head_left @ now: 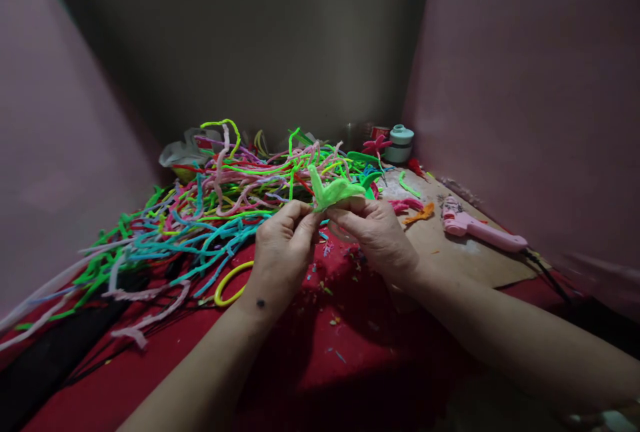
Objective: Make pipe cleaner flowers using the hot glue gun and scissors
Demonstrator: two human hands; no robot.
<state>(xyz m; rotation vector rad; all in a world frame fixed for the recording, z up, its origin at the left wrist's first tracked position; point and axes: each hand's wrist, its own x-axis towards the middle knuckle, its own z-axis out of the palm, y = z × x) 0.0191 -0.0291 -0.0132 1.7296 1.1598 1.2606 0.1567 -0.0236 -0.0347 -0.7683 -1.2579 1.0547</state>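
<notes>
— What is lying nearest the camera?
— The two bare forearms are reaching in over the red cloth (320, 359), which is carrying small coloured snippings.
— And the hands?
— The left hand (280, 252) and right hand (380, 235) are meeting above the cloth, both pinching the light green pipe cleaner piece (334, 191), bent into a leafy shape, between fingertips.
— What is sitting around them?
— A tangled heap of pipe cleaners (210, 205) is spreading behind and to the left; a yellow ring (225, 289) is lying just beside the left wrist. A pink glue gun (483, 229) is resting on the cardboard sheet (450, 252) to the right, and a small pale green jar (400, 143) is standing in the far corner.
</notes>
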